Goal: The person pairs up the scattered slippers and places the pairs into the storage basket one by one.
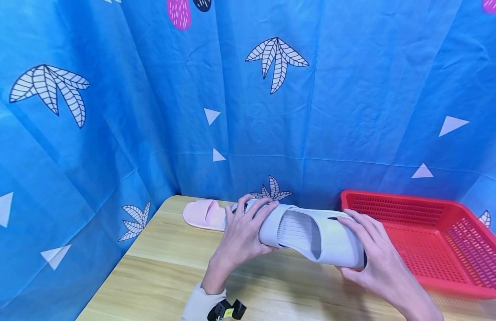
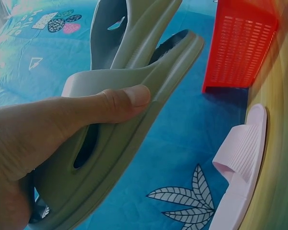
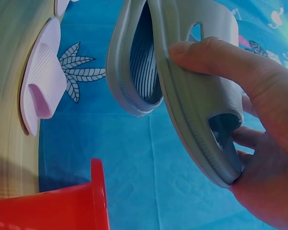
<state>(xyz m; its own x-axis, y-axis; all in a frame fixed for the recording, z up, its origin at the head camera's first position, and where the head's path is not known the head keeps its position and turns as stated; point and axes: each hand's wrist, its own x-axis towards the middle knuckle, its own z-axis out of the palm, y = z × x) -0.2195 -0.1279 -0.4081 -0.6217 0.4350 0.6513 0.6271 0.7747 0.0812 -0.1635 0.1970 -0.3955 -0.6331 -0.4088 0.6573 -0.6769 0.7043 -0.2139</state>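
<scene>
A pair of pale grey slippers is held above the table, one overlapping the other. My left hand grips the left slipper across its strap; in the left wrist view the thumb presses on its side. My right hand holds the right slipper round its strap end, with the thumb on the side of its strap in the right wrist view. A pink slipper lies on the table beyond my left hand, partly hidden by it. Its ribbed strap shows in the left wrist view.
A red perforated basket stands at the right on the wooden table. Part of another pink slipper appears at the top of the right wrist view. A blue patterned curtain hangs behind and to the left of the table.
</scene>
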